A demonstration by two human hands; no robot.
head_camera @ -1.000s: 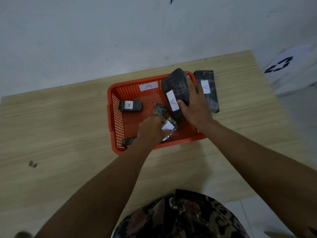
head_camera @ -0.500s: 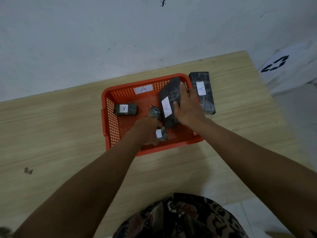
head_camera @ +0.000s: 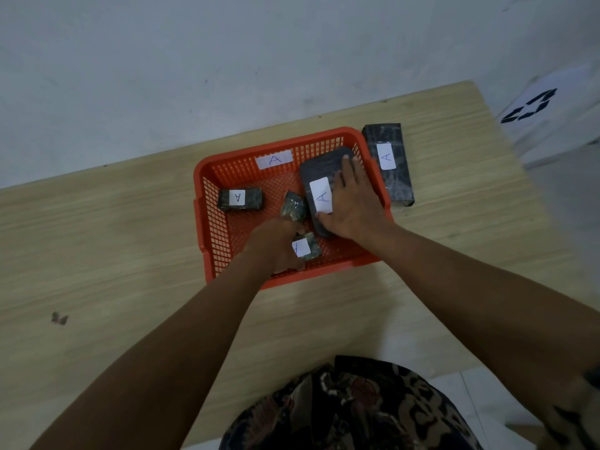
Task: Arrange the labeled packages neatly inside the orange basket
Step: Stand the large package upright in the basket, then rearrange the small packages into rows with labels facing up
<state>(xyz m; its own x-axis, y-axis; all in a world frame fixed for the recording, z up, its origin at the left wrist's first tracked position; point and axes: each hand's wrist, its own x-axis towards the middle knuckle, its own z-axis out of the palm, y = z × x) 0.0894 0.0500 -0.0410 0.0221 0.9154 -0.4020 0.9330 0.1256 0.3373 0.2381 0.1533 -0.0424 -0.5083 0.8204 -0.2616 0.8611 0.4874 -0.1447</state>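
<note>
The orange basket (head_camera: 203, 203) sits on the wooden table, with an "A" label on its far wall. My right hand (head_camera: 352, 203) lies on a large dark package (head_camera: 316, 172) with a white "A" label, holding it down in the basket's right side. My left hand (head_camera: 276, 245) is curled at the basket's near middle, touching a small shiny package (head_camera: 310, 246) and just below another small one (head_camera: 293, 206). A small labeled package (head_camera: 240, 199) lies at the left. A long dark labeled package (head_camera: 388, 164) rests on the table right of the basket.
The table's right edge (head_camera: 506, 141) is close to the long package. A white sheet with a black symbol (head_camera: 532, 105) lies beyond it. A small dark mark (head_camera: 59, 318) is on the table at left. A wall runs behind the table.
The large package has come down from tilted on the basket's rim to nearly flat inside, my right hand going with it. My left hand stays over the small packages.
</note>
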